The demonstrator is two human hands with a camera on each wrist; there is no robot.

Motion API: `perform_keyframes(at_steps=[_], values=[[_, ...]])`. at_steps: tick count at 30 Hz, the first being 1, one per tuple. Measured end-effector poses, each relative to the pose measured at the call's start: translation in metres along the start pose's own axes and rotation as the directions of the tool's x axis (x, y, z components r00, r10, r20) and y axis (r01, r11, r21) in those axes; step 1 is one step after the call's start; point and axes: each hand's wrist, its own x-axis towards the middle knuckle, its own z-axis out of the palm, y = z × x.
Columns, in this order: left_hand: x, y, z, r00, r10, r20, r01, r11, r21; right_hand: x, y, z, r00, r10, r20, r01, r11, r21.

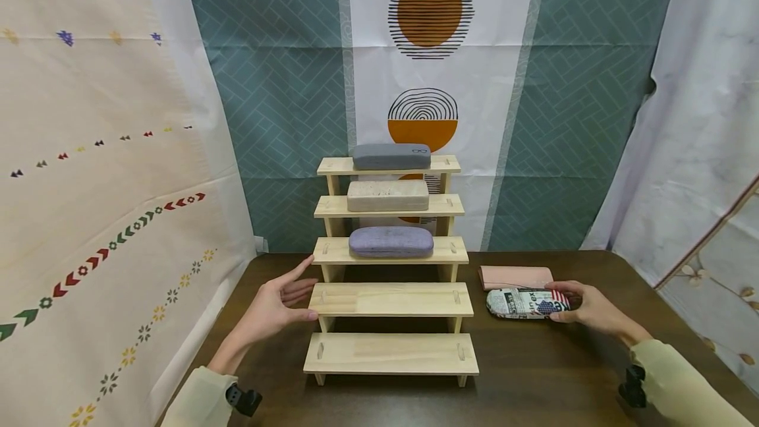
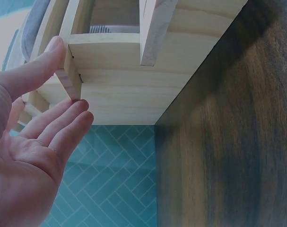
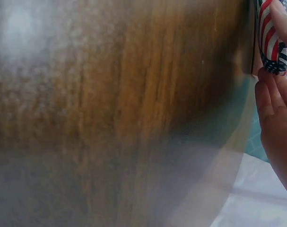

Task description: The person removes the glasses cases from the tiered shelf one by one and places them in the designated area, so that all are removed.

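A light wooden tiered stand (image 1: pixel 391 298) with several steps stands on the dark table. My left hand (image 1: pixel 273 305) is at its left side, fingers spread and fairly straight. Its thumb touches the end of a lower step, and the index fingertip reaches the step above. In the left wrist view, the thumb (image 2: pixel 37 71) lies against a board's edge. On the right, my right hand (image 1: pixel 593 312) pinches the end of a glasses case (image 1: pixel 516 303) printed with newsprint and a flag pattern. The right wrist view shows only the striped end of this glasses case (image 3: pixel 268 38).
Upper steps hold a grey-blue glasses case (image 1: pixel 391 157), a beige one (image 1: pixel 388 196) and a purple one (image 1: pixel 391 242). A pink case (image 1: pixel 514 277) lies right behind the printed one. Patterned cloths hang behind and at both sides of the table (image 1: pixel 534 381).
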Motion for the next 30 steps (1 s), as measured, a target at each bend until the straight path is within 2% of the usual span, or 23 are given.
perform_keyframes(at_steps=[20, 30], values=[[0.001, 0.000, 0.000, 1.000, -0.013, -0.006, 0.013, 1.000, 0.016, 0.008, 0.013, 0.001, 0.999, -0.047, 0.012, 0.048, 0.999, -0.024], [0.000, 0.000, 0.000, 1.000, -0.013, -0.007, 0.013, 1.000, 0.022, 0.009, 0.010, 0.001, 1.000, -0.018, 0.019, 0.018, 0.999, -0.039]])
